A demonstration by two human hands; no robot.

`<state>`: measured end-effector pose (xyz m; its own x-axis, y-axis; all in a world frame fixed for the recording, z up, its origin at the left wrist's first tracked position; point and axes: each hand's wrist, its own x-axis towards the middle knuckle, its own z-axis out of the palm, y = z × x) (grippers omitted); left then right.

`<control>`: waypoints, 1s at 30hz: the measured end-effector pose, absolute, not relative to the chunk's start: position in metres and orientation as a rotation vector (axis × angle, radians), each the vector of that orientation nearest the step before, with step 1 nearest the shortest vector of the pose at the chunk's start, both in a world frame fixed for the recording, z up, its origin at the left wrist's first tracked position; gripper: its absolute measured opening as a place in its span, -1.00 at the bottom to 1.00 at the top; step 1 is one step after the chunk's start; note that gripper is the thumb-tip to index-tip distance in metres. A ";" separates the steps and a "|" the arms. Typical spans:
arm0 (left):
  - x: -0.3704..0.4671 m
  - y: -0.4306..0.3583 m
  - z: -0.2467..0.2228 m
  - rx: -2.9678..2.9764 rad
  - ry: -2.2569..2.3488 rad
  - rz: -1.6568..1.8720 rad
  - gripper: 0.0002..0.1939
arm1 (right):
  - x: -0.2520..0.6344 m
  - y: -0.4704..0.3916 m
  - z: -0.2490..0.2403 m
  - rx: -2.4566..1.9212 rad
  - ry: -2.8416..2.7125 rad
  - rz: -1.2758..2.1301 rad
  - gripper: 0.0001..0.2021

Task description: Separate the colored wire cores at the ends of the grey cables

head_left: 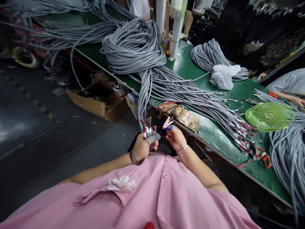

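One green table (215,135) bears a big gray cable coil (133,47) on its far side. One open cardboard box (95,106), contents unclear, sits left; one plastic bag (222,76), filling indistinct, far right. Near, the left hand (141,148) clutches stripped cable ends (147,131); the right hand (176,138) pinches one thin strand (163,136).

My left fingers (141,147) partly hide the cable ends (147,131); the far-left wires (26,31) blur, and the right edge cuts off the cable coil (287,152).
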<state>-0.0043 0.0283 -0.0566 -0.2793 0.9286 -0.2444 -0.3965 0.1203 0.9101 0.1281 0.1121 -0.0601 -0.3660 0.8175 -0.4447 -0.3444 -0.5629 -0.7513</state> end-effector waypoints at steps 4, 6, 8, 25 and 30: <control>-0.006 0.029 -0.050 0.562 1.147 1.493 -0.85 | 0.133 0.121 -0.059 -0.928 -0.647 2.150 -0.70; -0.004 0.032 -0.047 0.546 1.124 1.494 -0.86 | 0.132 0.122 -0.056 -0.817 -0.756 2.211 -0.62; -0.002 0.035 -0.044 0.541 1.117 1.488 -0.85 | 0.128 0.122 -0.055 -0.805 -0.911 2.089 -0.59; 0.004 0.044 -0.059 0.535 1.163 1.484 -0.80 | 0.108 0.126 -0.059 -0.806 -0.586 2.015 -0.63; 0.001 0.037 -0.058 0.585 1.151 1.491 -0.81 | 0.117 0.126 -0.063 -0.740 -0.583 2.168 -0.51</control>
